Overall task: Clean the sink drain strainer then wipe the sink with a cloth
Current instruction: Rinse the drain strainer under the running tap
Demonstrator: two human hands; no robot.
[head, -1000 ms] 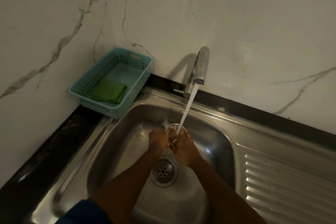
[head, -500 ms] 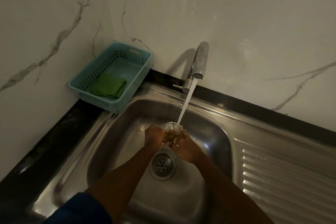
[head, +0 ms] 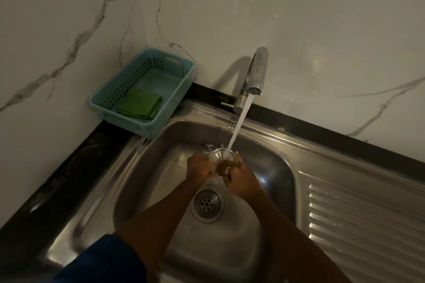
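Little has moved in the last second: both hands remain together under the running water, and the faucet and basket sit slightly higher in the view than before. The round metal drain strainer point(head: 221, 155) is held above the basin, towards its back, with its rim tilted up and the stream landing inside it. The left hand point(head: 199, 165) grips its left edge with curled fingers. The right hand point(head: 240, 180), a ring point(head: 228, 169) on one finger, curls round its right and near side.

The white stream of water point(head: 239, 122) slants down from the chrome faucet point(head: 257, 69) at the back rim. Below and nearer than the hands lies the open round drain hole point(head: 207, 204) in the floor of the stainless steel sink point(head: 147, 167). The ribbed steel draining board point(head: 368, 225) extends to the right.

At the back left corner a turquoise perforated plastic basket point(head: 142, 132) stands on the black stone counter point(head: 57, 179), its near corner overhanging the sink rim. A folded green cloth point(head: 140, 103) lies inside it. White marble-veined wall panels point(head: 322, 30) rise behind, and a dark blue sleeve point(head: 103, 259) shows at the bottom left.
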